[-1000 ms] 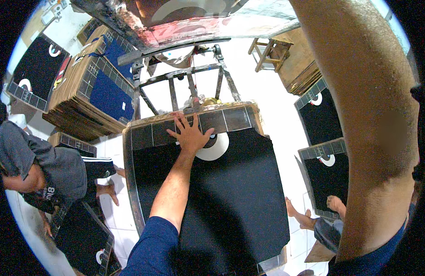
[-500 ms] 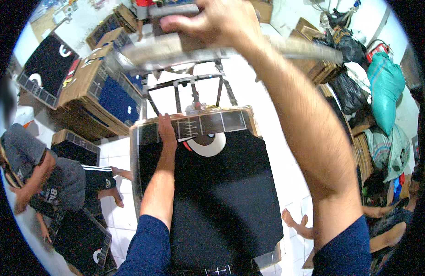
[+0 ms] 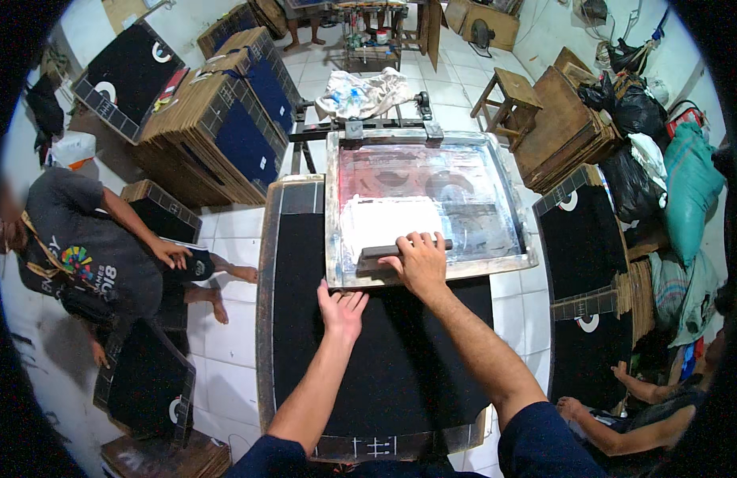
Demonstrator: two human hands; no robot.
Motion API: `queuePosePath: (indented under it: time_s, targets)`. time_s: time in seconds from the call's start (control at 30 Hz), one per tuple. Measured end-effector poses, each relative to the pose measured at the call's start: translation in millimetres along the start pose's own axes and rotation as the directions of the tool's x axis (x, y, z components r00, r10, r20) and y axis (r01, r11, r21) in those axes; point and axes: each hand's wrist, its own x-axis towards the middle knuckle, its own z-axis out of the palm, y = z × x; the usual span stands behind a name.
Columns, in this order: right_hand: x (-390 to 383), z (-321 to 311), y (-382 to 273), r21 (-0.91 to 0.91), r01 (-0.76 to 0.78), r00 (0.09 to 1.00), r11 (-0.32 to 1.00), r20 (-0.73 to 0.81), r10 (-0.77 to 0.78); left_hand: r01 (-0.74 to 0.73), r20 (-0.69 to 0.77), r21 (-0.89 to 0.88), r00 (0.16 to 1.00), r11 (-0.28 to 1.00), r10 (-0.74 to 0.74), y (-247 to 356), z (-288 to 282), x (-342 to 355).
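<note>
A wooden-framed printing screen [image 3: 432, 280] lies over the far part of a board covered with black fabric [image 3: 368, 382]. White ink [image 3: 388, 213] spreads across the left of its mesh. My right hand [image 3: 422, 267] is closed round the dark handle of a squeegee [image 3: 378, 252], which rests on the mesh near the frame's close edge. At the frame's near left corner, my left hand [image 3: 343, 315] is turned palm up, fingers apart, by the frame's edge. Whether its fingertips touch the wood I cannot tell. The screen hides the fabric's far part.
A person [image 3: 89, 247] sits at left beside a black-covered board [image 3: 141, 390]; another person's arm [image 3: 623, 422] shows at lower right. Stacked boards [image 3: 193, 127] stand at far left. Beyond the screen are a white rag [image 3: 360, 92] and a wooden stool [image 3: 508, 95]; filled sacks [image 3: 683, 191] line the right.
The screen has come down from its raised position over the fabric. My right hand has dropped from high up and now holds the squeegee. My left hand has moved nearer, off the board's far edge.
</note>
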Motion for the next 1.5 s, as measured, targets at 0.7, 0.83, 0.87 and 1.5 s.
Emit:
queuePosePath:
  time_s: [0.7, 0.83, 0.87, 1.5]
  targets:
    - [148, 68, 44, -0.045, 0.063, 0.996, 0.997, 0.061, -0.06, -0.407, 0.86, 0.495, 0.354, -0.767, 0.368, 17, -47, 48]
    - [138, 59, 39, -0.008, 0.259, 0.943, 0.966, 0.216, -0.252, -0.395, 0.852, 0.511, 0.355, -0.764, 0.386, 14, -45, 48]
    - [134, 56, 37, 0.016, 0.321, 0.92, 0.947, 0.231, -0.316, -0.399, 0.857, 0.503, 0.345, -0.767, 0.382, 14, -46, 48]
    - [43, 43, 38, 0.079, 0.253, 0.967, 0.964, -0.009, -0.253, -0.375, 0.848, 0.509, 0.372, -0.775, 0.377, 10, -45, 49]
